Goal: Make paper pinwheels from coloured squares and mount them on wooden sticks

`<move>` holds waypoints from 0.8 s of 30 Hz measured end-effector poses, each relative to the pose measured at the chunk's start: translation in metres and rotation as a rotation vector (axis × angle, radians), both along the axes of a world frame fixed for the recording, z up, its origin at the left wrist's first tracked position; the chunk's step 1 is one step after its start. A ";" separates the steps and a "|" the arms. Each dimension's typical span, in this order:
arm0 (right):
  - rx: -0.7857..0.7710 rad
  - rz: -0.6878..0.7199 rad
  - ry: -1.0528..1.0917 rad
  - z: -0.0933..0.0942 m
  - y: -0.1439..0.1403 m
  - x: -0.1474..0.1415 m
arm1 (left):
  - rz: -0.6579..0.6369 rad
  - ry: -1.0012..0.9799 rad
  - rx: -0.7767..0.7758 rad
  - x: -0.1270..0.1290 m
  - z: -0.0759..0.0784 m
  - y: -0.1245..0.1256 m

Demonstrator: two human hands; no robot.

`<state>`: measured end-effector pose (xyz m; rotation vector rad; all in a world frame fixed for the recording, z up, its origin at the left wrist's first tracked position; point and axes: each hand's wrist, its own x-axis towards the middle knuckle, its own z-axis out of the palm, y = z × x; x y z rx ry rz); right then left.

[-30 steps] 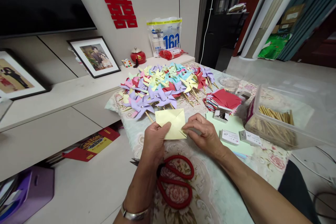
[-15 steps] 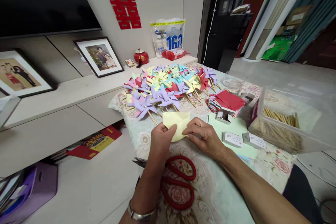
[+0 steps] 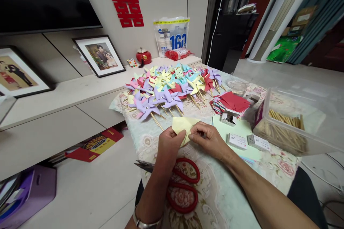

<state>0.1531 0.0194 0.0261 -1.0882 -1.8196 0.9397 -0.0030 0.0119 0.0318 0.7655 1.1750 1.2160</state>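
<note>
A pale yellow paper square (image 3: 182, 124), partly folded, is pinched between my left hand (image 3: 170, 146) and my right hand (image 3: 208, 139) just above the floral tablecloth (image 3: 223, 193). My thumbs meet at its lower edge and hide part of it. Red-handled scissors (image 3: 182, 186) lie under my left wrist. Behind the paper lies a pile of finished paper pinwheels (image 3: 168, 87) on wooden sticks, in purple, yellow, blue and red.
A clear plastic box of wooden sticks (image 3: 286, 128) stands at the right. Red paper squares (image 3: 232, 102), a small open box of pins (image 3: 228, 118) and two small white boxes (image 3: 248, 142) lie nearby. A low cabinet with framed photos (image 3: 100, 55) runs along the left.
The yellow paper has been folded smaller, and my hands have come closer together around it. The view has shifted slightly.
</note>
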 end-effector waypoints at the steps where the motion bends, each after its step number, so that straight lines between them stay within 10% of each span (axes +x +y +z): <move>1: -0.022 -0.014 0.000 0.000 0.000 0.000 | -0.011 0.004 -0.011 0.000 0.001 -0.001; 24: -0.238 -0.093 -0.068 0.001 0.001 -0.002 | -0.068 0.048 -0.019 0.001 0.001 -0.001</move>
